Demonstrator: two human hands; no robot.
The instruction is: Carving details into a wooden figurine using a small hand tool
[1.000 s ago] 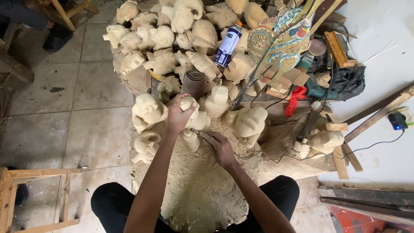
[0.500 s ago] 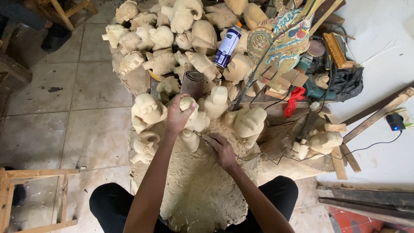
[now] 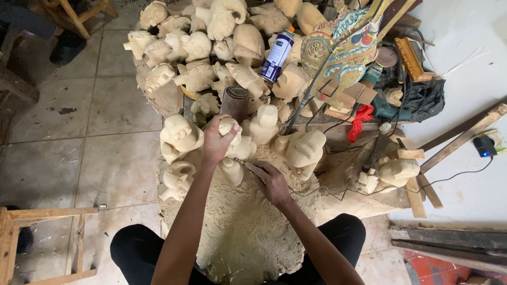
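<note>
The left hand [image 3: 217, 141] stays clamped over the head of the pale unpainted wooden figurine [image 3: 232, 153], upright on the sawdust heap [image 3: 248, 232]; the right hand [image 3: 270, 180] remains closed on a thin metal carving tool [image 3: 240, 162] at its neck — barely any shift, so the fine cutting continues.

I read this location as a wood-carving workshop set up on a tiled floor [image 3: 105, 137]. Indicators: a dense pile of unfinished pale carved wooden figures [image 3: 211, 47]; a thick bed of sawdust [image 3: 248, 232] covering the work area; a roll of sandpaper [image 3: 235, 103]; a spray can [image 3: 278, 54]; one finished, brightly painted carving [image 3: 343, 47]; loose timber offcuts and planks [image 3: 422, 190]; a power tool with trailing cables [image 3: 385, 108]; and bare wooden frames [image 3: 31, 232] at the floor's edge.
</note>
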